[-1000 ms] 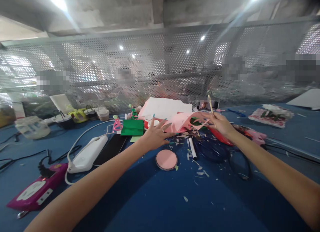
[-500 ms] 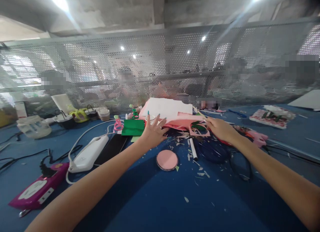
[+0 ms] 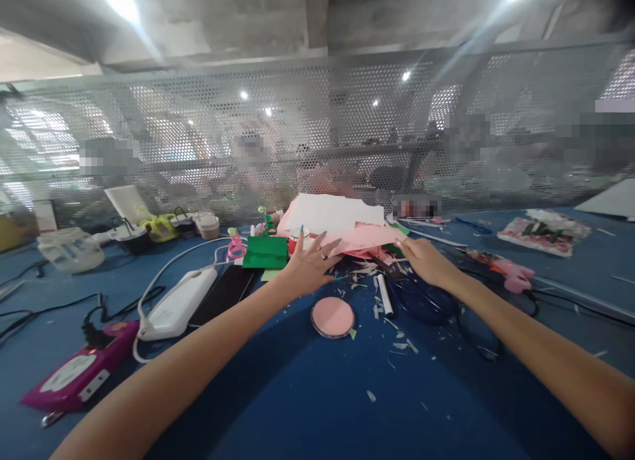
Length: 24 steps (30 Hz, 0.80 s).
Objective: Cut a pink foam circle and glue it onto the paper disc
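My left hand [image 3: 311,265] is spread open over the left front of a paper pile, holding nothing. A white roll of tape [image 3: 299,235] stands just behind its fingers. My right hand [image 3: 424,258] is closed, its fingertips at the right corner of a pink paper sheet [image 3: 370,236]. White paper [image 3: 332,213] lies on top of the pink sheets. In front of my left hand, a round pink disc [image 3: 333,317] with a dark edge lies flat on the blue table. A white marker-like stick [image 3: 384,296] and paper scraps [image 3: 364,268] lie between my hands.
To the left are a green folded piece [image 3: 265,252], a black phone [image 3: 221,294], a white power bank [image 3: 178,304] and a magenta power strip [image 3: 82,367]. On the right lie a pink glue gun [image 3: 516,275] and dark cables [image 3: 424,301]. A perforated screen [image 3: 198,136] stands behind.
The front pink sheet, raised with a cut-out piece hanging in front, now lies flatter. My right hand has shifted slightly left and down. My left hand stays spread in nearly the same place.
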{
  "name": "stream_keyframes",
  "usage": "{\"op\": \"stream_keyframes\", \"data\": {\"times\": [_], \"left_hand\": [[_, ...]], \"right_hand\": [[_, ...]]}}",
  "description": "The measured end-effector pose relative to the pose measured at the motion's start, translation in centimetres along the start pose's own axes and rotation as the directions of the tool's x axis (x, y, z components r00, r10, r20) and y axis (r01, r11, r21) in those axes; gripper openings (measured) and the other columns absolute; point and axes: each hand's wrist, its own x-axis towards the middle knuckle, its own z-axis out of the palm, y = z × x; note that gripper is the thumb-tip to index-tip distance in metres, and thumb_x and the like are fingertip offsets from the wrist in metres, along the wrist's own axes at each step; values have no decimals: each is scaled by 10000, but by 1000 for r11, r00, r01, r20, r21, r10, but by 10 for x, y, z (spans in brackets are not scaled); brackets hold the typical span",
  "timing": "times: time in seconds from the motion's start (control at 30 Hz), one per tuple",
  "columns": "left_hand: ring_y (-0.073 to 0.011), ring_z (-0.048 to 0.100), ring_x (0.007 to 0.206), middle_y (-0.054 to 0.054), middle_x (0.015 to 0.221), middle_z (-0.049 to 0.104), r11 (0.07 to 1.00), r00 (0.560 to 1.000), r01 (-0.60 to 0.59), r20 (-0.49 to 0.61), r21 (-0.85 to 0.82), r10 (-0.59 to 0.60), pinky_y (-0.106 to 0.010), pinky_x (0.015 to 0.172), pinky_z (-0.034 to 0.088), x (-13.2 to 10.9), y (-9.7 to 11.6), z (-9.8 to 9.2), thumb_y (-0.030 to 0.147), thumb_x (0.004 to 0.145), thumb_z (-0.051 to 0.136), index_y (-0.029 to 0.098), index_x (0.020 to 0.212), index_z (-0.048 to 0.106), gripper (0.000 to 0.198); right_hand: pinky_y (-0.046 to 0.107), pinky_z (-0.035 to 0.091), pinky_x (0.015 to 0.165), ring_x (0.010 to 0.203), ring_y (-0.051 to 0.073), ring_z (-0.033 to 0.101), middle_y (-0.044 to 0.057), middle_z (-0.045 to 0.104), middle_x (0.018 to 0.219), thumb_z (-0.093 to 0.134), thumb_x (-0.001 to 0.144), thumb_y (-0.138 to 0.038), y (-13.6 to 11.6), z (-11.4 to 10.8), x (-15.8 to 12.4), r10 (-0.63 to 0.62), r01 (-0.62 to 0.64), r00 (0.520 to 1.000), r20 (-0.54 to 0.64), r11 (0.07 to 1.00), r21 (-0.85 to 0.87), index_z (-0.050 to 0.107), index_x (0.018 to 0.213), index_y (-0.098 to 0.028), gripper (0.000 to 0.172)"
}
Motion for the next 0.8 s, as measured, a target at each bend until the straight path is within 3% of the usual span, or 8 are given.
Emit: {"op": "stream_keyframes", "data": {"times": [0.13,0.23,0.3,0.47,0.6,0.67,0.7,0.8], "left_hand": [[-316,339,1288,-77,1402,427,1000,998,14,56,26,-15,-573,1024,272,5,-5,-25,366,852,501,206,1032,624,270],[-297,488,1133,-173,1231,536,991,995,97,7,87,-98,-449,881,430,7,2,-53,179,863,420,111,999,604,239],[-304,563,1010,-196,1079,599,980,980,180,66,84,-186,-412,767,475,5,10,-69,134,836,422,62,1041,578,267],[-316,651,875,-195,909,666,883,772,463,458,71,-442,-364,675,491,-23,26,-81,128,781,522,66,960,632,219],[-350,667,821,-236,803,665,805,666,572,484,157,-567,-379,632,493,-65,29,-68,201,838,483,20,886,640,244],[-352,669,818,-242,809,662,684,540,686,455,248,-708,-376,617,495,-86,26,-60,256,866,447,-2,966,603,318],[-353,668,822,-247,824,661,662,527,699,430,271,-733,-376,614,495,-96,24,-57,274,880,419,-13,1002,580,350],[-342,670,821,-222,800,668,694,571,661,408,285,-712,-382,639,490,-115,16,-52,231,900,326,28,1025,558,333]], "right_hand": [[318,395,629,634,219,585,81,637,660,272,916,-407,3,-9,1,87,-88,992,-87,996,-9,508,727,-215,359],[308,397,610,560,202,576,50,614,561,232,929,-413,-2,-10,-1,100,-99,992,-74,995,24,459,651,-238,400],[303,395,606,538,192,571,39,618,556,263,925,-410,-6,-8,-2,86,-84,995,-42,995,51,455,627,-241,392],[298,376,587,488,177,543,18,592,509,328,901,-461,-12,-4,-6,89,-84,996,-24,986,145,482,617,-236,393],[282,356,509,404,144,468,-4,505,434,245,887,-589,-14,-1,-4,163,-145,986,-37,944,297,403,547,-241,512],[279,339,482,387,134,430,-14,461,410,260,865,-632,-16,1,-3,193,-167,981,-30,910,379,377,521,-242,533],[279,331,475,383,129,412,-17,445,403,290,851,-646,-17,2,-3,200,-173,980,-22,892,418,375,511,-241,536],[271,309,444,372,112,370,-27,419,396,380,809,-668,-25,4,-4,203,-187,979,31,815,548,377,502,-235,531]]}}
